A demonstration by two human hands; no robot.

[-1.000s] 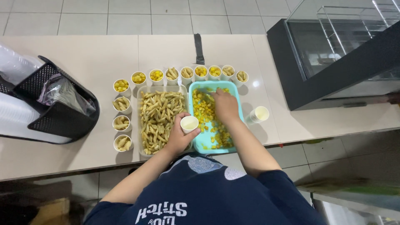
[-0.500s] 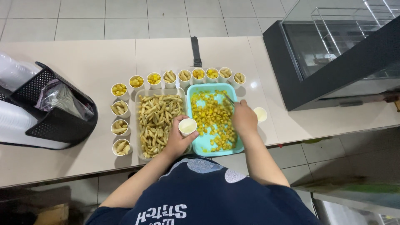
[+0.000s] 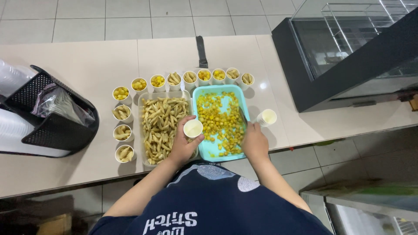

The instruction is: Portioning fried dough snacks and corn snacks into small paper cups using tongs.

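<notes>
My left hand point(image 3: 183, 146) holds an empty white paper cup point(image 3: 193, 129) over the seam between two trays. The clear tray point(image 3: 143, 130) on the left is full of pale finger-shaped snacks. The turquoise tray point(image 3: 208, 150) on the right holds small yellow pieces. My right hand point(image 3: 254, 142) rests at the turquoise tray's right edge, fingers closed around a thin dark utensil point(image 3: 242, 116) that points into the yellow pieces. The utensil's tip is hard to make out.
Filled paper cups line the back point(image 3: 198, 77) and left point(image 3: 123, 130) of the trays. A stack of empty cups point(image 3: 266, 117) lies right of the turquoise tray. A black mesh basket point(image 3: 52, 126) sits far left, a glass display case point(image 3: 348, 48) far right, a dark flat object point(image 3: 201, 51) behind.
My right hand has drawn back from the far middle of the turquoise tray to its near right edge. The left hand and its cup have stayed in place.
</notes>
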